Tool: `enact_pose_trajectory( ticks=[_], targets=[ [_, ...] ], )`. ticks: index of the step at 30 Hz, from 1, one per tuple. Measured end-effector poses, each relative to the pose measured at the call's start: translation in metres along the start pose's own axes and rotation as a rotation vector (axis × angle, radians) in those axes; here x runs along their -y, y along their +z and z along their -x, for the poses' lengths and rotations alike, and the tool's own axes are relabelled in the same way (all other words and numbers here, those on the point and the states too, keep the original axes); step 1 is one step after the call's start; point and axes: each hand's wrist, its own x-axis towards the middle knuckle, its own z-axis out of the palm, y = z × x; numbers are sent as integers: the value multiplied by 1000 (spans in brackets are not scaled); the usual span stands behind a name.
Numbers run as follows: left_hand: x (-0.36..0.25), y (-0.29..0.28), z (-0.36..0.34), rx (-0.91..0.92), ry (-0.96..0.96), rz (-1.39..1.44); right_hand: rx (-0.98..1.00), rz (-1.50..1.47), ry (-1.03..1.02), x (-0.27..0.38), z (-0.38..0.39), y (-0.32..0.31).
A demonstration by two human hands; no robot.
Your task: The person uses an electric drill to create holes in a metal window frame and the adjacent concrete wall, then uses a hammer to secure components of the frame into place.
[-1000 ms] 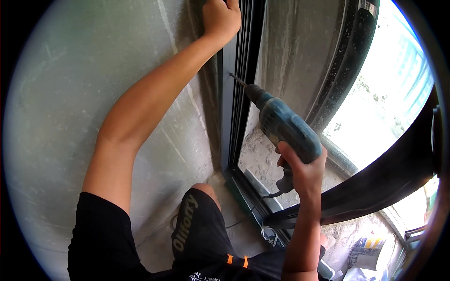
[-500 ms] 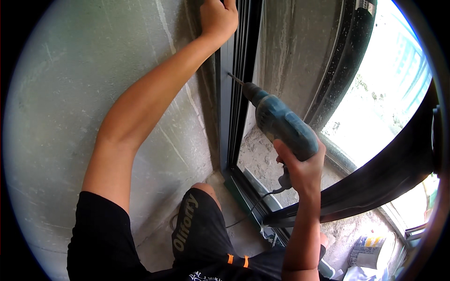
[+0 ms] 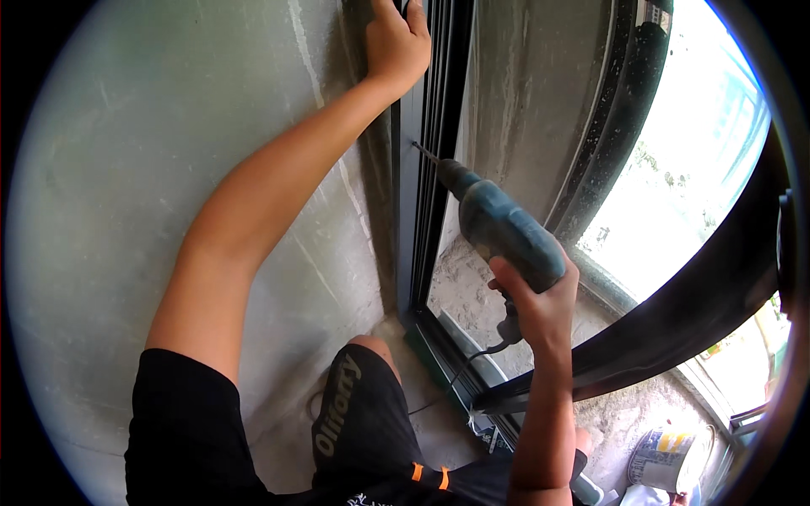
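Note:
My right hand [image 3: 547, 305] is wrapped round the rear grip of a corded blue-green power drill [image 3: 511, 232]. The drill points up and to the left. Its thin bit [image 3: 428, 153] meets the face of the upright dark metal frame [image 3: 408, 202], with the tip at a small dark spot there. Higher up the same frame, my left hand [image 3: 398, 52] grips its edge, thumb on the right side. Part of those fingers is cut off by the top of the picture. From the drill's handle a dark cord [image 3: 479, 354] hangs down past the lower frame.
A bare grey concrete wall [image 3: 169, 169] fills the left. On the right, a dark frame bar [image 3: 675, 346] curves across the view beside bright glazing [image 3: 675, 194]. A paint bucket [image 3: 671, 455] stands at lower right. Rubble-strewn ground [image 3: 468, 278] shows beyond the frame.
Both hands and the drill sit slightly lower in the picture. The drill's rear has come a little to the left, while the bit stays against the frame. Both holds are unchanged.

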Motion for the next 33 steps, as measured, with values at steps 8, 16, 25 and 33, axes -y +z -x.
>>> enact_pose_trajectory(
  ticks=[8,16,25,33],
  targets=[
    [-2,-3,3,-12,41,-32,-83,50,34,1,-15,22],
    [-7,-3,3,2,36,-7,-168,-112,97,-2,-5,33],
    [-17,-30,50,-8,211,-243,-123,-73,71,-4,-13,19],
    [-111,-65,180,279,-1690,1107,-93,-170,175,3,-11,22]
  ],
)
